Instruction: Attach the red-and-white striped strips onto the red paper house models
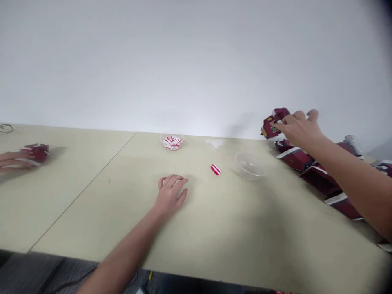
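Observation:
My right hand (301,128) is raised above the right side of the table, its fingers pinching a small dark red model house (270,127) with yellow-framed windows. Below it lies a row of similar dark red model houses (295,158) with white edges, partly hidden by my forearm. My left hand (171,192) rests low over the middle of the table, fingers loosely bent and thumb apart, with nothing in it. To its right lies a small red-and-white piece (216,169), close to a clear plastic bowl (249,166) in which I make out no pieces.
A second clear bowl (172,143) near the wall contains several red-and-white pieces. Whitish scraps (214,143) lie to its right. At the far left, another person's hand (15,159) is on a dark red object (38,154). A seam (82,190) crosses the pale table (196,237).

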A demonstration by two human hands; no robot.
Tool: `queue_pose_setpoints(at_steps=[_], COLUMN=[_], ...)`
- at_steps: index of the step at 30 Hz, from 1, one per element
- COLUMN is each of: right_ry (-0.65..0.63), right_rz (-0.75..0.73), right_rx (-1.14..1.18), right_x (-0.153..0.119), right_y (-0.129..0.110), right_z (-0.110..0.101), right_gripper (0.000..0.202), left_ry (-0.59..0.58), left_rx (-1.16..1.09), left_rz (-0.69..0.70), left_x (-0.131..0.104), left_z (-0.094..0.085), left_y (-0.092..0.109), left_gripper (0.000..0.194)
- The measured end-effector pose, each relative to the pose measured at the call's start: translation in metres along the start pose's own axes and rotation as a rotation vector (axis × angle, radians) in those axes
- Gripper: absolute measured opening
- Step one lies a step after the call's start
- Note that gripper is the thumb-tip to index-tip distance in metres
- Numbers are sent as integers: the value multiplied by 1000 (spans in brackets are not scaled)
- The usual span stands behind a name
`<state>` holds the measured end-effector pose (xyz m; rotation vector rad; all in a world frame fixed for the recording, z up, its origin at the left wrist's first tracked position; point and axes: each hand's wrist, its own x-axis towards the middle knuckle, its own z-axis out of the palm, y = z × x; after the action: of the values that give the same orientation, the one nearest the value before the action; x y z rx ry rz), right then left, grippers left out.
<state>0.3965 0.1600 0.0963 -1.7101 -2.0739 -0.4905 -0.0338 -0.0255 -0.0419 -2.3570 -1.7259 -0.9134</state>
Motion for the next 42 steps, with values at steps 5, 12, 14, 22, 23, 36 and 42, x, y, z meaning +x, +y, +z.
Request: queue_pose_setpoints(at_steps=[5,12,14,22,23,36,42], right_ry=[-134,-478,-415,-453,-380,-319,-232], right_rz=[-189,171,215,276,312,221,28], right_rx=[2,780,858,1036,855,388,1053], right_x=[-40,-120,-146,-160,-152,-134,-149], right_y=[-95,-237,-267,-237,-229,-223,-248], right_z=[-50,-22,-12,-1,8,82,60], right_gripper=[36,38,41,68,53,29,33], left_ry=[-108,-92,-106,-150,-154,-34,25], left_rx=[-130,-250,-260,-320,-340,-896,-894], left_rz=[-32,-86,-123,-113,-105,-147,-380], left_x=[-1,-10,-11,-9,-8,2,11], left_z=[0,-8,-6,-5,-6,5,12], left_y=[2,19,21,13,12,0,-4], left_gripper=[38,107,115,89,86,69,53])
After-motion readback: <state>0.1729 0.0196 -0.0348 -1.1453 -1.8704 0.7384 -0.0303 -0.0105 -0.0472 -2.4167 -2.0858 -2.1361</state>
